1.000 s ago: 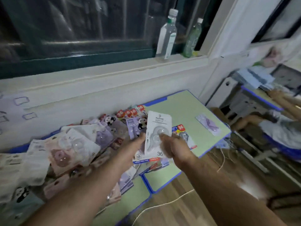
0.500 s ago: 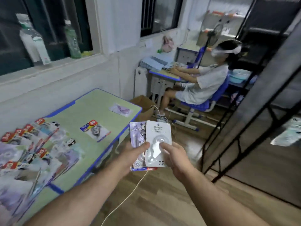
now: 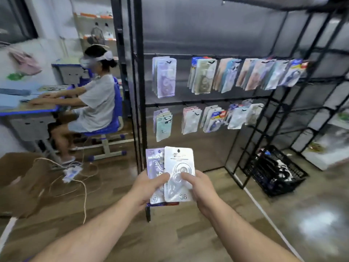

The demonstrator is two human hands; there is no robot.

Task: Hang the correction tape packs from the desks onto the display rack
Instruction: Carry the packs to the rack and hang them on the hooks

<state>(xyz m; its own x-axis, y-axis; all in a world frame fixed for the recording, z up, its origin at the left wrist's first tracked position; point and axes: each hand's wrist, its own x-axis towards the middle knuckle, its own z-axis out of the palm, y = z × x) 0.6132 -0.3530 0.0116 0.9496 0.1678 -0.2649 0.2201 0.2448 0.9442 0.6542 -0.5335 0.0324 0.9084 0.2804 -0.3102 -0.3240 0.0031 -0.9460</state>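
Note:
I hold a small stack of correction tape packs in front of me with both hands. The front pack is white with a clear blister and "36" at its bottom; a purple panda pack shows behind it on the left. My left hand grips the stack from the left, thumb on the front. My right hand pinches the white pack from the right, thumb on the blister. The black wire display rack stands straight ahead, with two rows of hung packs above and beyond my hands.
A person sits on a blue chair at a desk on the left. Cables and a power strip lie on the wood floor. A cardboard box is at the left. A black basket sits by the rack's right side.
My view has swung right, from the desk covered with packs to the display rack. Both hands keep the same hold on the stack of packs.

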